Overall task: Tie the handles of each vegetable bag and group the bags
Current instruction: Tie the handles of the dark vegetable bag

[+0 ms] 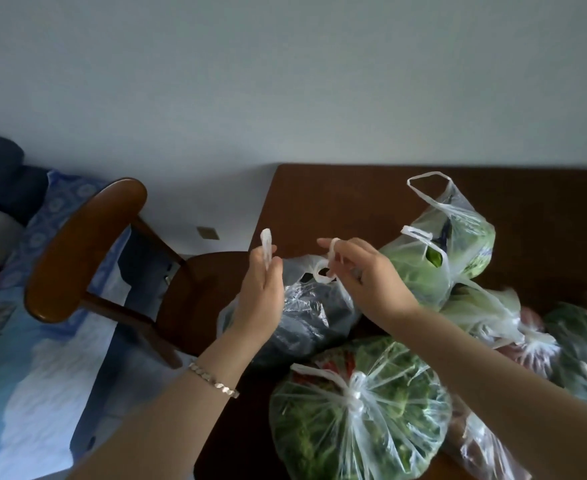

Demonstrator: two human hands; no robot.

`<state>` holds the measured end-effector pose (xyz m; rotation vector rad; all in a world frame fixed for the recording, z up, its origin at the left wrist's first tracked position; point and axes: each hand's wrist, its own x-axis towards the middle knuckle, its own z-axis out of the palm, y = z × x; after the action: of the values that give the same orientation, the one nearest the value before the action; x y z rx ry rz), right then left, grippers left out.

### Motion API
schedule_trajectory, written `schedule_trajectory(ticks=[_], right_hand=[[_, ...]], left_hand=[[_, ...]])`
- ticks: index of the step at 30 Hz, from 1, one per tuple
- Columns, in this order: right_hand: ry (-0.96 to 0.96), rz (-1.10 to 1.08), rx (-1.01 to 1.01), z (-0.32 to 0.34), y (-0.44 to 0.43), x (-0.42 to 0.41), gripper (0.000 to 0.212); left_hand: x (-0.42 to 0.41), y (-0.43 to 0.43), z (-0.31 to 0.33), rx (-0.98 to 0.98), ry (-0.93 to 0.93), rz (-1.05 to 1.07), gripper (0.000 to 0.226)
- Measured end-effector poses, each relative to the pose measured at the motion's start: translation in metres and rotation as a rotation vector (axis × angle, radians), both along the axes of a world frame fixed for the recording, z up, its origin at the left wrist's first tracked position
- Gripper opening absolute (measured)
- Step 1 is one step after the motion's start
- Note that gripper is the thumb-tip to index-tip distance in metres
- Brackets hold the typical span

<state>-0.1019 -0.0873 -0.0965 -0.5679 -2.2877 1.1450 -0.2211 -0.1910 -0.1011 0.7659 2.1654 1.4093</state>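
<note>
The bag of dark vegetables sits at the left edge of the brown table, just beside the wooden chair. I cannot say which vegetable it holds, because the plastic shines.

The left hand is closed around the left handle, and the end of that strip stands almost upright above the fingers. The right hand has the right handle looped over its index finger and pinched below. The two hands are apart, with the bag's mouth between them, and no knot is made yet.

The bag seems longer from left to right, and its mouth points up and to the far side, toward the hands.

I think the danger is at the edge. A part of the bag seems to hang over the table's left side, so a strong pull to the left could drag it off toward the chair. The thin handles could also stretch or tear if they are pulled too hard.

A tied bag of greens lies near. An untied bag stands farther right, with more tied bags beyond it.
</note>
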Motion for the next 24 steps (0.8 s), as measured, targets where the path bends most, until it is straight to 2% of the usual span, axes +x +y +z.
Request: schedule_trajectory(ticks=[5, 7, 9, 11, 13, 15, 17, 18, 21, 23, 24], right_hand=[[-0.003, -0.257, -0.013, 0.003, 0.01, 0.002, 0.003], [0.049, -0.338, -0.031, 0.007, 0.01, 0.002, 0.007], [0.084, -0.388, -0.056, 0.012, 0.008, -0.001, 0.014], [0.057, -0.399, -0.115, 0.016, 0.007, -0.004, 0.028], [-0.097, -0.36, -0.158, 0.023, 0.01, -0.003, 0.027], [-0.348, -0.237, -0.195, 0.028, 0.015, 0.002, 0.018], [-0.539, -0.082, -0.133, 0.035, 0.017, 0.009, 0.021], [-0.56, -0.018, -0.071, 0.039, 0.016, 0.011, 0.023], [-0.336, 0.074, -0.039, 0.048, 0.009, 0.013, 0.013], [-0.166, 0.034, -0.144, 0.043, 0.005, 0.013, 0.012], [-0.091, 0.015, -0.239, 0.039, 0.003, 0.011, 0.013]], left_hand=[[0.004, -0.008, -0.002, 0.009, 0.007, -0.134, 0.037], [0.005, -0.009, -0.006, -0.013, 0.084, -0.213, 0.039], [0.007, -0.008, -0.005, -0.065, 0.115, -0.253, 0.029], [0.01, -0.005, 0.0, -0.1, 0.063, -0.277, 0.041], [0.011, -0.003, 0.003, -0.116, -0.02, -0.315, 0.046], [0.008, -0.001, 0.006, -0.095, -0.043, -0.327, 0.046], [0.006, 0.002, 0.006, -0.076, -0.013, -0.304, 0.043], [0.006, 0.004, 0.006, -0.079, 0.022, -0.295, 0.041], [0.001, 0.009, -0.001, -0.084, 0.12, -0.222, 0.036], [-0.003, 0.01, -0.007, -0.051, 0.1, -0.134, 0.033], [-0.005, 0.01, -0.009, -0.015, 0.033, -0.092, 0.03]])
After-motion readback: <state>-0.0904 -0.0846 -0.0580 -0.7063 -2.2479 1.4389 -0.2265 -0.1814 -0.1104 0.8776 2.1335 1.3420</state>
